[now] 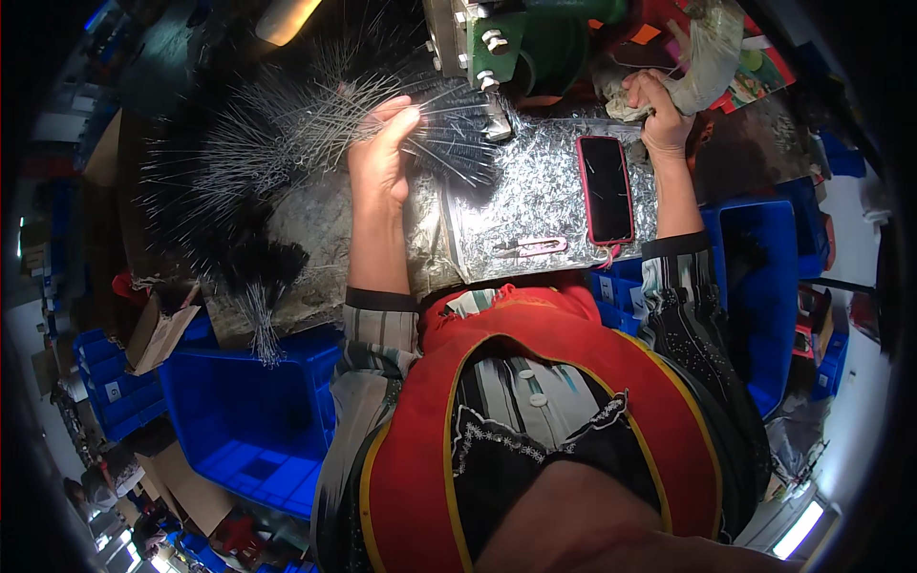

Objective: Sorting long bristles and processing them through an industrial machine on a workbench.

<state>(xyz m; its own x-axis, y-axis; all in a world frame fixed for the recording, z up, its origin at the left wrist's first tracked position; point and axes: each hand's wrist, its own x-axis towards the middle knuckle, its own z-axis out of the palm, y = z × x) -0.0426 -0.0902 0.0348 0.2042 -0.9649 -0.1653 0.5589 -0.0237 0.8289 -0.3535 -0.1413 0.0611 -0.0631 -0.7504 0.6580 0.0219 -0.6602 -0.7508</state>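
Left hand (379, 158) among wires (258, 143); grip unclear

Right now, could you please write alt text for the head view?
A person's left hand is among many thin wires, the right hand near a green machine. A red-edged phone lies on the shiny bench.

I see silvery wires (260, 320), black bristles (263, 264), a red apron (406, 492) edged yellow. My feed shows blue bins (239, 406).
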